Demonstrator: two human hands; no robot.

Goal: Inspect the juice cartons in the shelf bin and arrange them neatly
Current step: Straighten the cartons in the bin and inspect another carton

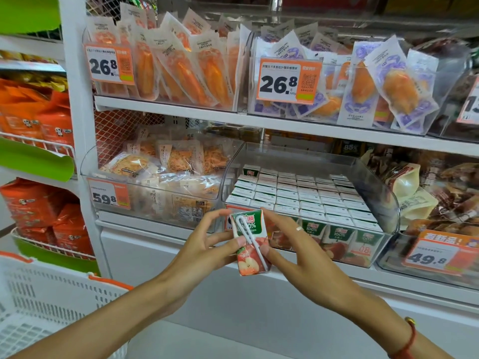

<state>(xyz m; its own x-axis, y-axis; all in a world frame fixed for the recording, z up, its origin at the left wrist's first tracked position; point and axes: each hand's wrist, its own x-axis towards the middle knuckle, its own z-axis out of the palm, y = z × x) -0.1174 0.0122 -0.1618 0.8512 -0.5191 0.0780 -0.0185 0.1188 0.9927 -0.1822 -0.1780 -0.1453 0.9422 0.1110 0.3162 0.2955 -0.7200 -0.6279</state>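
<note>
At the lower left of the frame sits a white slatted basket (39, 301) with orange trim. Above it, at centre, the left hand (199, 244) and right hand (290, 244) pinch one juice carton (250, 242) between thumbs and fingers, tilted, its white straw facing the camera. Just behind, at centre right, a clear shelf bin (383, 203) holds the other juice cartons (298, 195) in tight upright rows. White store shelving (181, 107) fills the rest: orange-packed snack pouches (178, 71) at upper centre, price tags (287, 81) clipped to bin fronts.
</note>
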